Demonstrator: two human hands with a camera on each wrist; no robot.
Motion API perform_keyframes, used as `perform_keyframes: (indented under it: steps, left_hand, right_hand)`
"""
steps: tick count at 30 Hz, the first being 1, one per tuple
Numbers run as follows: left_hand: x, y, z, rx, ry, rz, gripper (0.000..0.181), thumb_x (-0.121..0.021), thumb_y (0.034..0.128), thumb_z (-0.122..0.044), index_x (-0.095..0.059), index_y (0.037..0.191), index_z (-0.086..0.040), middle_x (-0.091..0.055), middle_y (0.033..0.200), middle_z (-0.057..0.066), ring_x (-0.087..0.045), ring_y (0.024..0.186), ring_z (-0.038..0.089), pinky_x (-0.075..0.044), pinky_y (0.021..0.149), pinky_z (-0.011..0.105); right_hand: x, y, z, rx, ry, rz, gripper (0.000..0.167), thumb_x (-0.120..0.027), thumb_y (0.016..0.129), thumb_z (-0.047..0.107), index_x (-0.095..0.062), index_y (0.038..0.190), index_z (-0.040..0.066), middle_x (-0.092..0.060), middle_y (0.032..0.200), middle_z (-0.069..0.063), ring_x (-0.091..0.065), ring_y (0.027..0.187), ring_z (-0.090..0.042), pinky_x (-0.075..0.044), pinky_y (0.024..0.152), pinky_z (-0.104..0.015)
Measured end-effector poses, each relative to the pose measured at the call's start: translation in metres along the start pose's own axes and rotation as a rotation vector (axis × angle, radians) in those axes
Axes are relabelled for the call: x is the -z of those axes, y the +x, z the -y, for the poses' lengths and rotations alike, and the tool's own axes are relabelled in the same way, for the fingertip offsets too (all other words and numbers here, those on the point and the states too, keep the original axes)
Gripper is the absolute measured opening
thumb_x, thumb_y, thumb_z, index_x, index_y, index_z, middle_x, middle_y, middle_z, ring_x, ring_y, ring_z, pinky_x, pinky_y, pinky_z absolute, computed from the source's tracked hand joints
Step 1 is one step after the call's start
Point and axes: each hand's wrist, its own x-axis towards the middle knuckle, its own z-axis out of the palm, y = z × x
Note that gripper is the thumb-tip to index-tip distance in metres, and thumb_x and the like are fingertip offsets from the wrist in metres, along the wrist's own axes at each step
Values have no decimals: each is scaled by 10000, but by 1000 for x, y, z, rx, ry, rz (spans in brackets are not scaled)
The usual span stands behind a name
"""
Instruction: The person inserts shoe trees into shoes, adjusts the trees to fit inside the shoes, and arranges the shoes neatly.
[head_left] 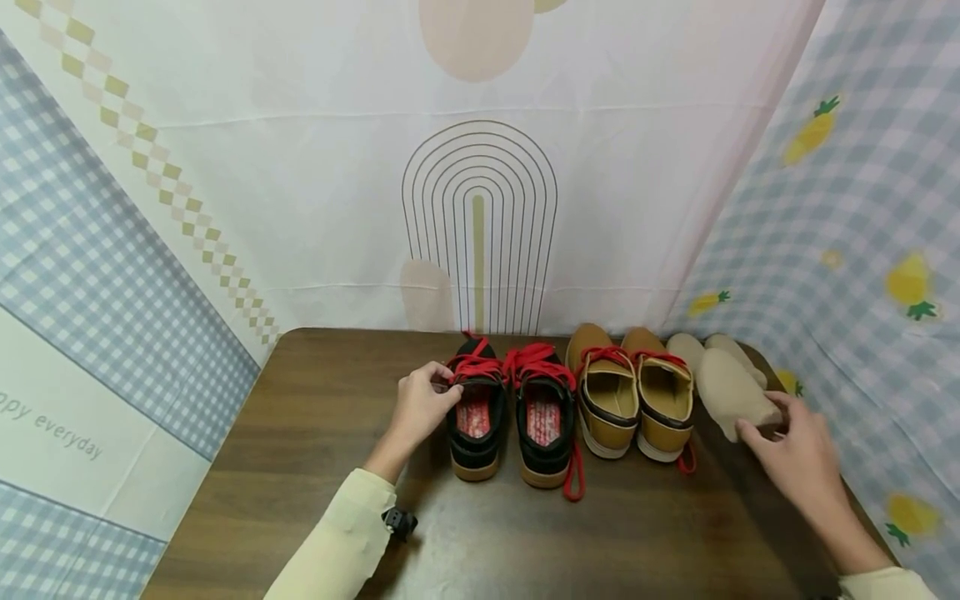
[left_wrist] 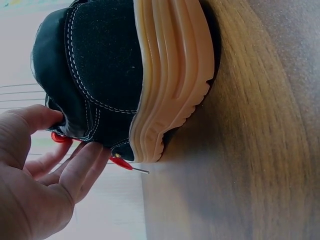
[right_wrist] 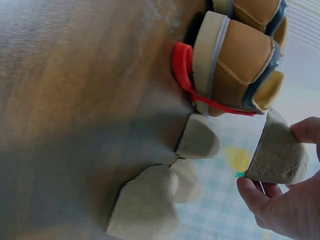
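My left hand [head_left: 426, 404] is at the left side of a black shoe [head_left: 474, 461] with red laces. In the left wrist view, the thumb bends over its collar and the fingers lie against its outer side. The matching black shoe [head_left: 545, 467] stands just right of it. At the right, my right hand [head_left: 801, 446] pinches a beige moulded shoe insert [right_wrist: 281, 150] between thumb and fingers, raised off the table. Other beige inserts [right_wrist: 199, 139] lie below it, partly hidden by the held one in the head view.
A tan pair, the left shoe [head_left: 603, 429] and right shoe [head_left: 663, 437], stands between the black pair and the inserts. Red lace loops [head_left: 574, 475] hang onto the wooden table [head_left: 322, 450]. A white patterned cloth [head_left: 315, 208] backs it, with a checked cloth [head_left: 847, 317] at right.
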Motion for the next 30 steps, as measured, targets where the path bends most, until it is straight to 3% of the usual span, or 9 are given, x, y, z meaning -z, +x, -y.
perform_keyframes:
  steps: [3,7,17,25,30]
  left_hand:
    - [1,1,0,-8,0,1,150,-800,851,-159,-716,950,-84,-767,924,87,-737,843,205,-589,726,366]
    - [2,1,-1,-2,-3,7,153,-802,853,-162,-716,950,-82,-769,928,90,-741,850,206,-593,733,369]
    - [2,1,-2,-5,-10,5,146,-803,843,-152,-713,931,-79,-769,910,97,-742,831,205,-589,718,362]
    - [0,2,1,-6,1,-1,133,-796,859,-167,-718,937,-95,-769,912,88,-737,834,195,-579,708,347]
    - [0,1,0,-2,-1,1,131,-799,864,-173,-718,937,-99,-765,911,75,-733,837,189,-576,717,349]
  right_hand:
    - [4,4,6,35,13,-9,568,-805,891,215,-598,1323,-91,-723,946,-282,-518,701,110,-404,579,-121]
    - [8,9,14,81,10,-23,551,-812,878,194,-618,1314,-82,-729,924,-263,-518,701,110,-395,591,-116]
    - [10,15,38,158,-28,6,544,-807,886,204,-623,1333,-46,-683,880,-174,-618,764,-240,-400,643,-159]
    - [11,19,54,219,-15,41,557,-819,893,208,-609,1353,-26,-605,912,-148,-562,872,-306,-383,652,-185]
    - [8,23,63,267,12,43,569,-851,858,170,-622,1340,-26,-601,904,-123,-538,839,-238,-387,677,-166]
